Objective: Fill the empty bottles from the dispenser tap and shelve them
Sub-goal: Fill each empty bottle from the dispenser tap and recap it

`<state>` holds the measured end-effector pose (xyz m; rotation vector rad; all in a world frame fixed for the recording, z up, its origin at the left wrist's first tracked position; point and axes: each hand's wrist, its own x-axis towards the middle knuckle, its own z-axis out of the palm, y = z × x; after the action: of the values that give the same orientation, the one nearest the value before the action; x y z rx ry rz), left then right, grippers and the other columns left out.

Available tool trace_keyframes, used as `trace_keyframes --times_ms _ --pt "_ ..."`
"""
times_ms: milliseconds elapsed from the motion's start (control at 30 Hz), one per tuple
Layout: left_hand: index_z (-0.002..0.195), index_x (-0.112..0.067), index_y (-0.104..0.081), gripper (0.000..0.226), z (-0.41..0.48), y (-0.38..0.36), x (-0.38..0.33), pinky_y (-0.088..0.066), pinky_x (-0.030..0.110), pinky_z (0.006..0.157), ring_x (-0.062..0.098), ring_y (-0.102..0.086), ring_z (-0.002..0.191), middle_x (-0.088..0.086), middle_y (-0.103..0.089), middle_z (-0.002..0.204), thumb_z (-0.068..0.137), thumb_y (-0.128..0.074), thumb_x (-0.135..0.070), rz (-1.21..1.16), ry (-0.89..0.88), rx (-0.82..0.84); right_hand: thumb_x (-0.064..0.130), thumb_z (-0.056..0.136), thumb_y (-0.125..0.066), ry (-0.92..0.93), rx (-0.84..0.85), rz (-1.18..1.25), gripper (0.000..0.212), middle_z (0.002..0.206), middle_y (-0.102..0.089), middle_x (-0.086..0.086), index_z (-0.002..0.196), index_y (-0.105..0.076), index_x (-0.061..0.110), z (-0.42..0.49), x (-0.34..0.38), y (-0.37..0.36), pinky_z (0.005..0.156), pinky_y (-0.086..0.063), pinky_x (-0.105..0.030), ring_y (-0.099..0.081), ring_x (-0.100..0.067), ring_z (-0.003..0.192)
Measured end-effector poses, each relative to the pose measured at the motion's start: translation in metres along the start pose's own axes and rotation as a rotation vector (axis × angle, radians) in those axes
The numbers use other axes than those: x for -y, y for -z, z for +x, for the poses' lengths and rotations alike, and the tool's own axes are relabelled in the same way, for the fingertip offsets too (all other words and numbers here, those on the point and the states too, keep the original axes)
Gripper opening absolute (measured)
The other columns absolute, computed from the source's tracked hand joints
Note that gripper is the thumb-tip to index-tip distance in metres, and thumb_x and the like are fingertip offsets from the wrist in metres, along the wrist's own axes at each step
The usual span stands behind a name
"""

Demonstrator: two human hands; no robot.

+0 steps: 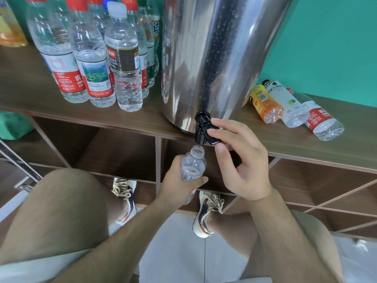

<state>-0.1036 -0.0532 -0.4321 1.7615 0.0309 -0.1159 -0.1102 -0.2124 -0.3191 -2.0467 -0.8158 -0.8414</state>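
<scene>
Small clear bottle (192, 166) was uncapped and upright, below the front edge of the shelf top (30, 88), with its mouth right under the black tap (201, 127). Left hand (175, 182) gripped it, fingers wrapped round the lower body and thumb across the front. The water level inside was hard to read.

Right hand (246, 162) pinched the tap lever (213, 140), forefinger on top and thumb underneath; the other fingers were loosely curled and apart from it.

The tap stuck out from the base of a steel dispenser (220, 58), which stood at the front edge of the shelf top with droplets on its wall.

Left of the dispenser, toward the back-left of the shelf top, a cluster of capped upright bottles (91, 58) stood packed together. Most had red caps and red labels, one a white cap and a dark label.

Right of the dispenser, near the back edge, three bottles lay on their sides touching each other: an orange bottle (265, 105), a white-labelled bottle (289, 105) and a red-labelled clear bottle (323, 122).

Open wooden compartments (122, 152) sat under the shelf top. The person's knees and laced sneakers (206, 213) were over a pale tiled floor (173, 242). A teal wall (326, 37) stood behind.
</scene>
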Motion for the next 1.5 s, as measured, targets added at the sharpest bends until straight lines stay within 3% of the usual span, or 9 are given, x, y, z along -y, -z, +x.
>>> trace_keyframes --times_ms 200,367,533,733,1067,1333,1500 --pt "0.13 -0.035 -0.044 0.068 -0.001 0.0005 -0.0025 -0.047 0.012 0.082 0.004 -0.062 0.108 -0.019 -0.061 0.116 0.08 -0.089 -0.031 0.017 0.01 0.009 0.007 0.101 -0.059 0.079 0.031 -0.102 0.025 0.136 -0.067 -0.011 0.119 -0.075 0.002 0.0034 -0.0035 0.0058 0.092 -0.054 -0.046 -0.067 -0.022 0.117" --pt "0.133 -0.03 -0.046 0.068 -0.0013 0.0011 -0.0026 -0.051 0.02 0.09 0.009 -0.063 0.11 -0.014 -0.063 0.118 0.08 -0.089 -0.03 0.002 0.006 0.009 0.007 0.102 -0.058 0.091 0.043 -0.139 0.025 0.138 -0.067 -0.009 0.12 -0.075 0.003 0.0043 -0.005 0.0054 0.096 -0.051 -0.036 -0.066 -0.015 0.112" --pt "0.134 -0.03 -0.045 0.07 0.0001 0.0006 -0.0011 -0.051 0.018 0.088 0.009 -0.063 0.111 -0.014 -0.062 0.119 0.08 -0.089 -0.032 0.02 0.007 0.01 0.003 0.1 -0.06 0.095 0.021 -0.138 0.025 0.137 -0.067 -0.008 0.12 -0.075 0.003 0.0044 -0.006 0.0042 0.096 -0.051 -0.035 -0.067 -0.015 0.113" --pt "0.135 -0.028 -0.045 0.071 0.0005 0.0005 -0.0004 -0.054 0.026 0.095 0.012 -0.063 0.112 -0.011 -0.062 0.12 0.08 -0.089 -0.031 0.02 0.004 0.009 -0.001 0.099 -0.062 0.096 0.01 -0.137 0.025 0.136 -0.068 -0.01 0.119 -0.075 0.002 0.0032 -0.0063 0.004 0.095 -0.052 -0.034 -0.068 -0.017 0.113" --pt "0.134 -0.033 -0.044 0.071 0.0022 -0.0004 0.0025 -0.051 0.018 0.087 0.01 -0.063 0.11 -0.016 -0.061 0.119 0.08 -0.089 -0.033 0.026 0.01 0.015 0.003 0.101 -0.059 0.087 -0.001 -0.123 0.025 0.135 -0.068 -0.01 0.12 -0.075 0.002 0.0026 -0.0048 0.002 0.096 -0.054 -0.038 -0.07 -0.021 0.115" --pt "0.135 -0.033 -0.043 0.072 0.0027 -0.0004 0.004 -0.051 0.022 0.093 0.01 -0.061 0.112 -0.015 -0.059 0.122 0.079 -0.089 -0.033 0.035 0.013 0.014 0.004 0.101 -0.058 0.079 -0.001 -0.121 0.025 0.135 -0.068 -0.01 0.12 -0.075 0.002 0.0023 -0.0038 0.0016 0.095 -0.055 -0.04 -0.07 -0.022 0.115" --pt "0.132 -0.034 -0.042 0.071 0.0029 -0.0009 0.0035 -0.048 0.015 0.084 0.008 -0.061 0.11 -0.017 -0.059 0.119 0.079 -0.089 -0.033 0.033 0.008 0.008 0.003 0.101 -0.058 0.076 -0.002 -0.118 0.025 0.135 -0.069 -0.01 0.119 -0.075 0.002 0.0024 -0.0034 0.002 0.097 -0.055 -0.04 -0.07 -0.021 0.118"
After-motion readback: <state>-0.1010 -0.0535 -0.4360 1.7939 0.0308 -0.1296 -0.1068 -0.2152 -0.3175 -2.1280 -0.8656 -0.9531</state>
